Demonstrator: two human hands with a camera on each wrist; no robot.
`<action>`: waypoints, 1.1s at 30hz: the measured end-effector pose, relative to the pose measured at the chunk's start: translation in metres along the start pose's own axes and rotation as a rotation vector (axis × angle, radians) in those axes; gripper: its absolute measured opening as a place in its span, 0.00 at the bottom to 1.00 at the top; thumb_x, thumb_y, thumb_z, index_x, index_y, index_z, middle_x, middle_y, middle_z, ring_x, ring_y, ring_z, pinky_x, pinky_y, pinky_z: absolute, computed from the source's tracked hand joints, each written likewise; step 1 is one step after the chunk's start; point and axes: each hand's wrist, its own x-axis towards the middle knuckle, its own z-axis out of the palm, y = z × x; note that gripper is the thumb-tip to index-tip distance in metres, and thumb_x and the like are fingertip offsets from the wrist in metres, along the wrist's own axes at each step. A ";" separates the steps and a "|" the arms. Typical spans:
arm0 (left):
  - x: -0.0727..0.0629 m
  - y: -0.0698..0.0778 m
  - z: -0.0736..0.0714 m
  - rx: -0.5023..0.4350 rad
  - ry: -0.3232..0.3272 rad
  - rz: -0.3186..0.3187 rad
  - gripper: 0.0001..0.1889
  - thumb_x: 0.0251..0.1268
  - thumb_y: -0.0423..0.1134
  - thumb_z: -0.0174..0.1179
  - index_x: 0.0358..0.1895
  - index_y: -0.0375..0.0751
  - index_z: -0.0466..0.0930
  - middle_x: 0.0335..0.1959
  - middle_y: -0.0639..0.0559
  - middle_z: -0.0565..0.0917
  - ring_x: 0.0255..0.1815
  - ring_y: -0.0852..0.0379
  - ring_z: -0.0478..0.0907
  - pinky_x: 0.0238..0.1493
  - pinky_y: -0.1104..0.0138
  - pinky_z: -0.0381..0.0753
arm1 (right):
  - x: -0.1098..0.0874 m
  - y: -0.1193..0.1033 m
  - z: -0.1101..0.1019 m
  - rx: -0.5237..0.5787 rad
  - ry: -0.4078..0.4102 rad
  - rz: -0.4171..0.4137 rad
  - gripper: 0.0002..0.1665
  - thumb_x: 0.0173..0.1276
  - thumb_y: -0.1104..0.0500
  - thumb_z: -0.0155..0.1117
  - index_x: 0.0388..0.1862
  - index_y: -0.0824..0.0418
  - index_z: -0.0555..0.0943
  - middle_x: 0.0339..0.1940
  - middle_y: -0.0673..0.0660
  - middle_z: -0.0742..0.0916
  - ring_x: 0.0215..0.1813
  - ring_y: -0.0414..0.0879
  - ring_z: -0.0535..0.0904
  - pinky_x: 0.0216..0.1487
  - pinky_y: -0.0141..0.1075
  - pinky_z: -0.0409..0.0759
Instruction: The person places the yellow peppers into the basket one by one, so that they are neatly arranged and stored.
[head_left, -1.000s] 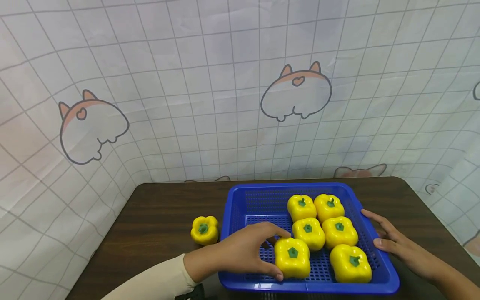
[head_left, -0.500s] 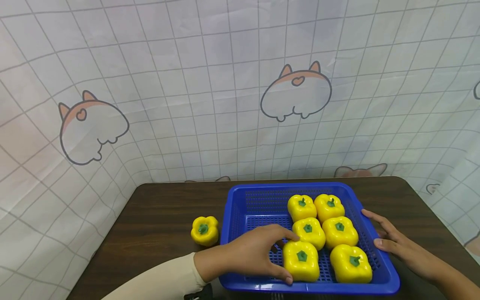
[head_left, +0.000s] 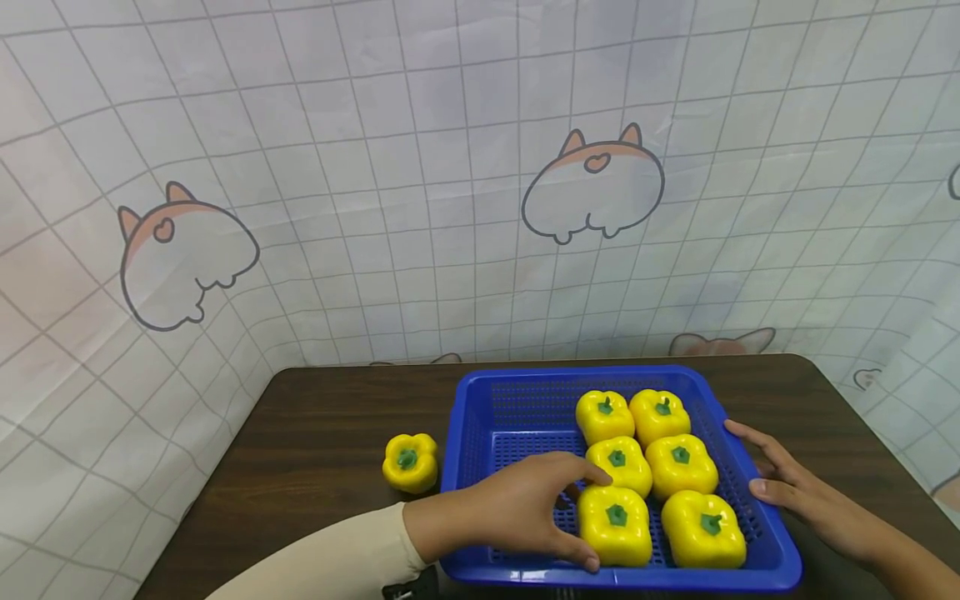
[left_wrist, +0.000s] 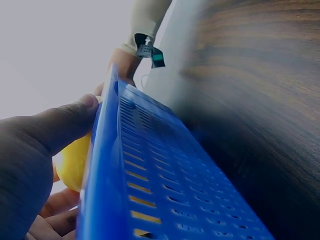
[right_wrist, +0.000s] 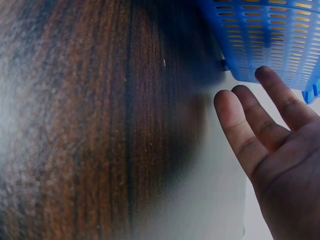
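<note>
In the head view a blue plastic basket [head_left: 517, 375] holds several yellow bell peppers with green stems, set in two columns on its right side. My left hand [head_left: 525, 504] reaches over the basket's front left and holds the front pepper [head_left: 615, 527] of the left column between thumb and fingers. That pepper [left_wrist: 75, 162] shows partly behind the thumb in the left wrist view. At the basket's right side, my right hand [head_left: 802, 492] rests its fingertips on the rim. Its fingers [right_wrist: 232, 117] look extended beside the slotted wall in the right wrist view.
One more yellow bell pepper [head_left: 410, 462] sits on the dark wooden table [head_left: 330, 433], left of the basket. Behind the table hangs a white gridded cloth [head_left: 405, 208] with cartoon drawings.
My left hand has moved to the right along with the pepper it holds, which now sits just in front of the middle pepper of its column. The right hand keeps its place.
</note>
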 end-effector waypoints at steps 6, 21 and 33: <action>0.006 0.002 0.000 -0.018 -0.019 -0.009 0.41 0.55 0.57 0.77 0.71 0.51 0.71 0.64 0.62 0.76 0.51 0.73 0.77 0.51 0.79 0.76 | -0.001 0.000 0.001 0.000 0.024 0.019 0.38 0.83 0.60 0.34 0.84 0.37 0.39 0.71 0.86 0.55 0.60 0.42 0.79 0.50 0.49 0.87; 0.012 0.005 0.004 -0.074 -0.029 -0.067 0.39 0.55 0.53 0.78 0.70 0.51 0.72 0.58 0.62 0.75 0.48 0.74 0.77 0.46 0.80 0.77 | 0.000 -0.001 0.001 -0.029 0.023 0.002 0.38 0.83 0.60 0.33 0.84 0.38 0.39 0.71 0.86 0.56 0.61 0.40 0.78 0.51 0.47 0.86; 0.017 0.004 0.009 -0.149 -0.058 -0.076 0.37 0.57 0.47 0.78 0.69 0.47 0.73 0.55 0.60 0.73 0.49 0.73 0.76 0.44 0.82 0.78 | 0.000 -0.002 0.002 0.008 -0.009 0.005 0.38 0.84 0.60 0.33 0.84 0.37 0.38 0.70 0.85 0.57 0.61 0.46 0.79 0.52 0.49 0.86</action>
